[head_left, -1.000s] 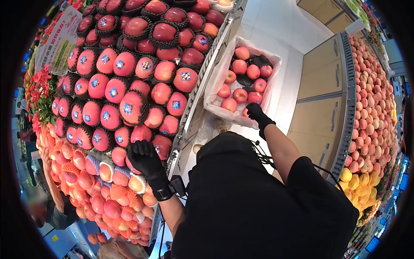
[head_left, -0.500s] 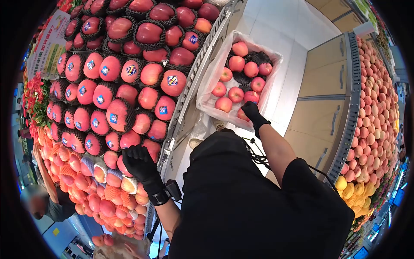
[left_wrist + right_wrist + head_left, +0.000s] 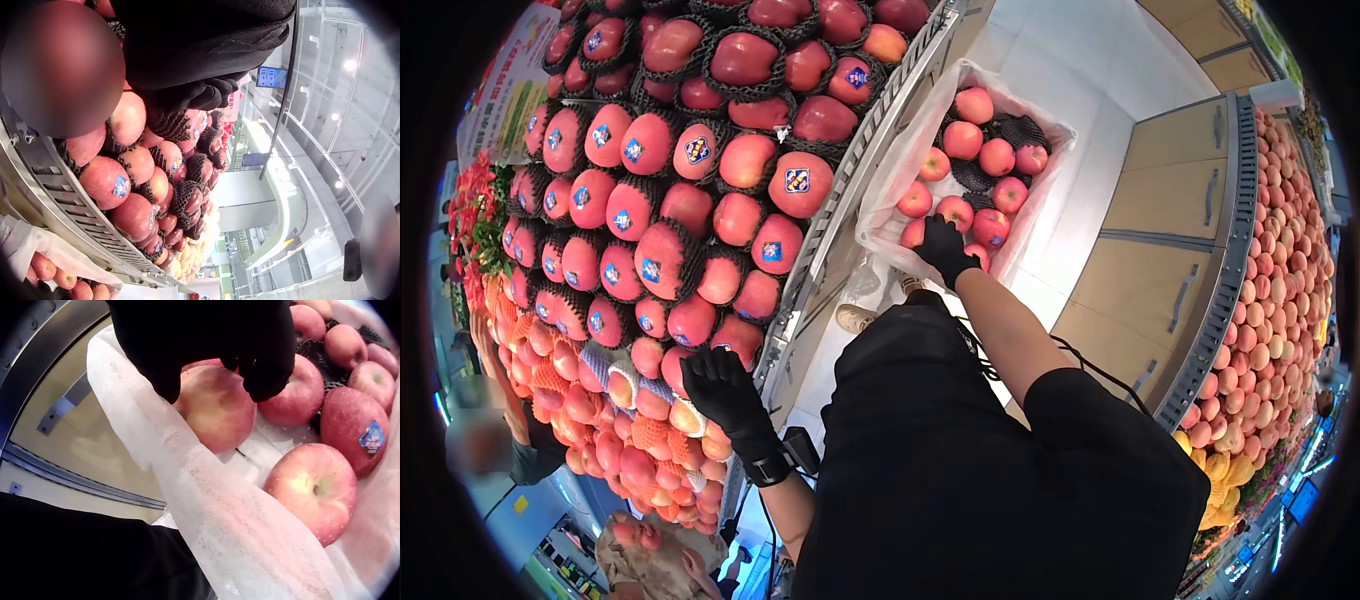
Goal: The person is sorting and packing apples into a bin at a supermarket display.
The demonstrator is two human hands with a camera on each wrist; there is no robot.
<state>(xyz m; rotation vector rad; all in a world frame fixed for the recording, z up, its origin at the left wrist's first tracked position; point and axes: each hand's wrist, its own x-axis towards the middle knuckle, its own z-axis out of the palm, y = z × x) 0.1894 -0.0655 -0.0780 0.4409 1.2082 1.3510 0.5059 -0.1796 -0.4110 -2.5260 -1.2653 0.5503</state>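
Observation:
My right hand [image 3: 943, 248], in a black glove, reaches into a crate [image 3: 880, 225] lined with white plastic. Its thumb and fingers grip a red-yellow apple [image 3: 220, 412] near the crate's side, from either side. Several other red apples [image 3: 315, 490] lie around it, one with a blue sticker [image 3: 372, 439]. My left hand [image 3: 722, 390], also gloved in black, rests over the apples at the near edge of the sloping display [image 3: 750, 160]. In the left wrist view its fingers [image 3: 212, 94] hang loosely curled, holding nothing.
A metal rail [image 3: 855, 165] edges the display, where many apples sit in black foam nets. Peaches [image 3: 1280, 280] fill a stand on the right, above beige cabinets [image 3: 1165, 175]. A shoe [image 3: 855, 318] stands on the floor below the crate. Another person's arm [image 3: 488, 350] reaches in from the left.
My right hand has moved left inside the crate, from an apple at the near corner to the one it grips. The left hand stays over the display while the head view shifts slightly.

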